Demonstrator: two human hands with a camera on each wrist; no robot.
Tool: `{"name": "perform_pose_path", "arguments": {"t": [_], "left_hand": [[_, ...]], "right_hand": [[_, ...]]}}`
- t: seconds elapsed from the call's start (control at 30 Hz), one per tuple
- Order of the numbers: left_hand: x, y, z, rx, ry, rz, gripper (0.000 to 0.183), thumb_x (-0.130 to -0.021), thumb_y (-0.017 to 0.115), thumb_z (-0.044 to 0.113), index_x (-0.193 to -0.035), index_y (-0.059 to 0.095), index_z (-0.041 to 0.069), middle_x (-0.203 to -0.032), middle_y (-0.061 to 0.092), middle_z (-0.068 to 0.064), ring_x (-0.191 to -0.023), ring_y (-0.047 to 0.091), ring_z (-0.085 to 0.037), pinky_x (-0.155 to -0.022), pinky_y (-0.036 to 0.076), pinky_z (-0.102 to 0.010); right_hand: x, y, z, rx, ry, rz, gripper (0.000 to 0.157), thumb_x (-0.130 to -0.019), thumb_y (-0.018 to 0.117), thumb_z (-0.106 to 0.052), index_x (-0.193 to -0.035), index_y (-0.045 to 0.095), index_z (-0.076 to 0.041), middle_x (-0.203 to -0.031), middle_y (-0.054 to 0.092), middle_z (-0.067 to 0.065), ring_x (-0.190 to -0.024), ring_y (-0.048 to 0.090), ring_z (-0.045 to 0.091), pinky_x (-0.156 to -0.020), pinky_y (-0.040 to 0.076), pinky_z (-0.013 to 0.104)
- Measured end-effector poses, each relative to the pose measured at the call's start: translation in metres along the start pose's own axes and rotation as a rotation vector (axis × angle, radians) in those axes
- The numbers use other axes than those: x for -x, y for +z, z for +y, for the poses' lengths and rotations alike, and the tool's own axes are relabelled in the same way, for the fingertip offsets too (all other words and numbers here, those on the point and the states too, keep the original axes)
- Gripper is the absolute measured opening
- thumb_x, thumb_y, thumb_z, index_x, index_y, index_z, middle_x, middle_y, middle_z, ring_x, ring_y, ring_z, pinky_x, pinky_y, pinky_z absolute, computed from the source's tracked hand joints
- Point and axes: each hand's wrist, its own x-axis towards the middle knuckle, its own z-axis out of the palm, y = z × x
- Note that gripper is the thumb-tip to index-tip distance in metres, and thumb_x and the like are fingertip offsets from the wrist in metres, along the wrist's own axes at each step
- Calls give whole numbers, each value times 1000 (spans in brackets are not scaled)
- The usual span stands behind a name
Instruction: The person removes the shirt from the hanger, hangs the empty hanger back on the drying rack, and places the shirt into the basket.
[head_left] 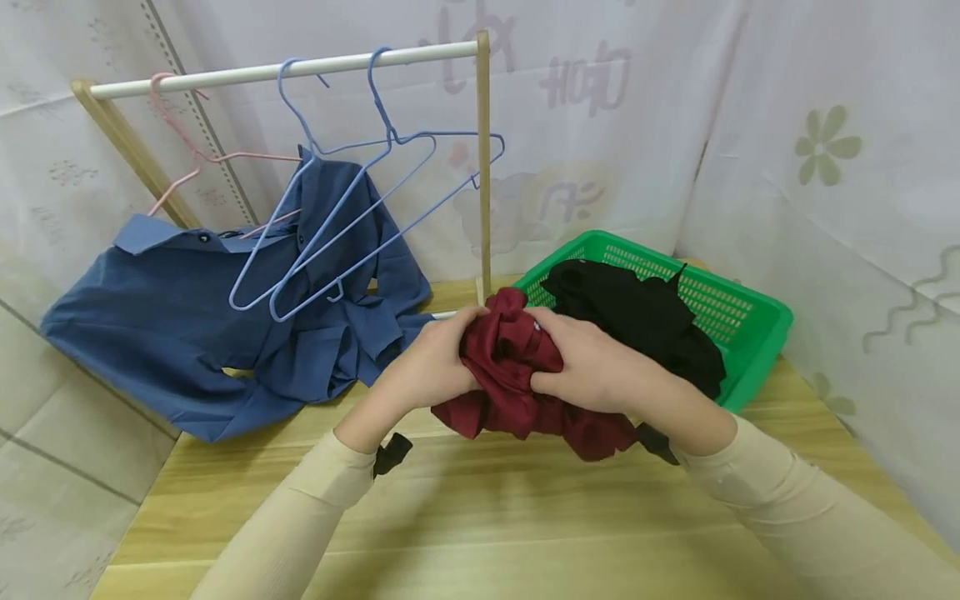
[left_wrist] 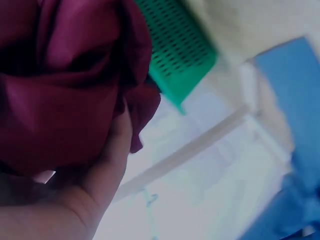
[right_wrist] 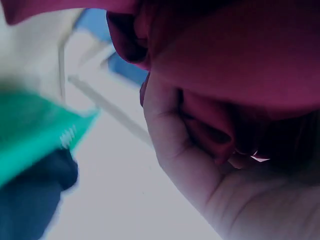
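Observation:
A bunched dark red garment (head_left: pixel 510 367) is held up over the table between both hands in the head view. My left hand (head_left: pixel 435 358) grips its left side, and my right hand (head_left: pixel 592 358) grips its right side. Folds of the red cloth (left_wrist: pixel 65 100) fill much of the left wrist view, with the left hand (left_wrist: pixel 95 185) curled against them. In the right wrist view the right hand (right_wrist: pixel 185 145) wraps the cloth (right_wrist: pixel 240 55) from below. Some fingers of both hands are hidden in the folds.
A green basket (head_left: pixel 765 333) with black clothing (head_left: pixel 630 308) stands at the right. On the left, a rack (head_left: pixel 285 71) carries a blue shirt (head_left: pixel 187 308) on a pink hanger (head_left: pixel 176 125) and two bare blue hangers (head_left: pixel 382 108). The wooden table (head_left: pixel 480 517) lies below.

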Motion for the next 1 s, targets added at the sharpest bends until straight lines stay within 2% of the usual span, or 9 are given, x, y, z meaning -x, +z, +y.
{"name": "perform_pose_path", "arguments": {"t": [0.1,0.2,0.33,0.5,0.63,0.77,0.9,1.0], "left_hand": [[-19,-11,15,-32,55,58,69,-87,83,21,-148,53,14,-128,73,-7,-106,72,-23,-93,59,-40],[-42,-13,29,-51,90,98,69,-89,82,19,-150,50,14,-130,71,-6,-107,70,-23,-94,58,-39],[-76,-9,45,-141,113,111,72,-92,78,20,-156,44,15,-139,67,-7,-116,68,-23,-98,57,-38],[-127,3,69,-332,121,101,78,-95,73,22,-163,35,19,-145,63,-6,-122,66,-20,-99,56,-36],[-171,28,93,-413,58,100,82,-96,71,25,-166,28,26,-148,60,-1,-117,67,-16,-90,57,-33],[-203,68,108,-401,-26,123,84,-96,72,31,-167,26,33,-151,54,2,-119,64,-15,-88,58,-30],[-215,107,108,-356,-25,107,85,-95,74,38,-165,24,37,-156,43,1,-128,55,-14,-92,58,-28],[-215,129,103,-340,47,7,84,-98,71,42,-166,23,35,-163,33,-1,-135,49,-14,-99,56,-25]], "right_hand": [[0,-28,-3,54,13,50,72,-93,72,-18,-157,42,-12,-134,65,14,-115,65,28,-95,57,51],[0,-52,1,98,31,103,72,-91,74,-17,-156,43,-12,-134,65,15,-115,64,30,-96,55,53],[-1,-77,18,148,50,155,75,-89,77,-14,-155,43,-8,-137,63,20,-119,63,36,-98,54,58],[-4,-100,53,246,55,244,74,-88,79,-8,-152,42,-1,-137,60,29,-120,60,46,-100,51,66],[2,-115,95,335,52,371,71,-83,79,-2,-145,44,5,-133,56,36,-117,56,53,-96,48,71],[8,-120,139,340,37,463,62,-78,75,7,-133,46,14,-127,50,39,-114,50,55,-94,45,72],[12,-112,186,354,37,469,56,-74,76,9,-121,47,17,-118,50,40,-108,49,55,-89,45,70],[18,-106,221,383,73,380,56,-73,82,5,-116,48,15,-109,56,39,-98,55,53,-82,46,66]]}}
